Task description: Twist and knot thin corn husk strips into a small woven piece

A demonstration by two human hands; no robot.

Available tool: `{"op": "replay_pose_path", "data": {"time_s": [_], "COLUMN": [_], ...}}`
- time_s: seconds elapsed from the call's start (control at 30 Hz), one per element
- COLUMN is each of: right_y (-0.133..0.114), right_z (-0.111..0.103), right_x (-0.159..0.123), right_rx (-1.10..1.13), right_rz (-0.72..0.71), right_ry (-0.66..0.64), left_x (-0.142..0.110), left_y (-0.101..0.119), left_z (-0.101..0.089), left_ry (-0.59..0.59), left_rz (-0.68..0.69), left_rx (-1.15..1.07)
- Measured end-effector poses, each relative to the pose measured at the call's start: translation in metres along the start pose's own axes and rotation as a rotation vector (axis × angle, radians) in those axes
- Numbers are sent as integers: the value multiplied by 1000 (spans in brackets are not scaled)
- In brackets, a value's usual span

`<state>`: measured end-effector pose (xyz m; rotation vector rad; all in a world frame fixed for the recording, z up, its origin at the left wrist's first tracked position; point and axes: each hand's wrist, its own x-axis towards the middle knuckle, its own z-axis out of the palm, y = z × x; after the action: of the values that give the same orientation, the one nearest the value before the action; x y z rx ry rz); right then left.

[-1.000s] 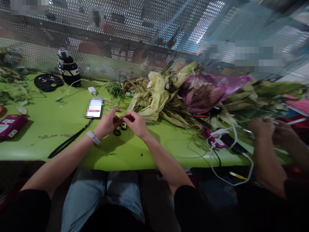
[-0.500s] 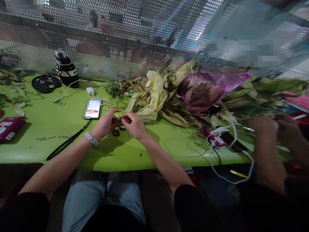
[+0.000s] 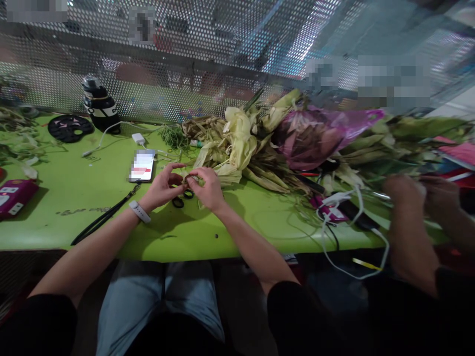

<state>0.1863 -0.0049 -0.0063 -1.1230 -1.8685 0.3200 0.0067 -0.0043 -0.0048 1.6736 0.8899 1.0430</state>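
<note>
— Over the smooth lime-green table [image 3: 74, 190], the left hand [image 3: 165, 187] and right hand [image 3: 210, 188] have shifted slightly.
— Holding?
— Both pinch a small pale-green fibrous piece [image 3: 184, 180] between them: probably light, soft, easily torn.
— Grip its edges gently, then.

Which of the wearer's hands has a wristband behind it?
The left hand: a white wristband sits behind it, while the right hand has none.
</note>
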Motion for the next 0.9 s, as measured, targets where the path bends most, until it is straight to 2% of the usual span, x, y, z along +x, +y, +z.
{"op": "replay_pose_path", "data": {"time_s": [0.1,0.17,0.37,0.53,0.77,0.9], "right_y": [1,1,1,0,-2,0], "right_z": [1,3,4,1,-6,-8], "right_x": [1,1,0,1,2,3], "right_rx": [177,254,334,390,518,524], "right_rz": [83,110,105,82,160,171], "right_ry": [-25,-28,-37,-97,24,63], "left_x": [4,7,10,9,10,14], "left_y": [-2,-6,-16,-9,3,3], "left_z": [-4,-4,3,3,-5,-17], "left_ry": [12,53,86,111,212,326], "left_rz": [-173,-208,-187,-211,-187,-156], "left_rx": [-280,-311,-279,-285,-317,-278]}}
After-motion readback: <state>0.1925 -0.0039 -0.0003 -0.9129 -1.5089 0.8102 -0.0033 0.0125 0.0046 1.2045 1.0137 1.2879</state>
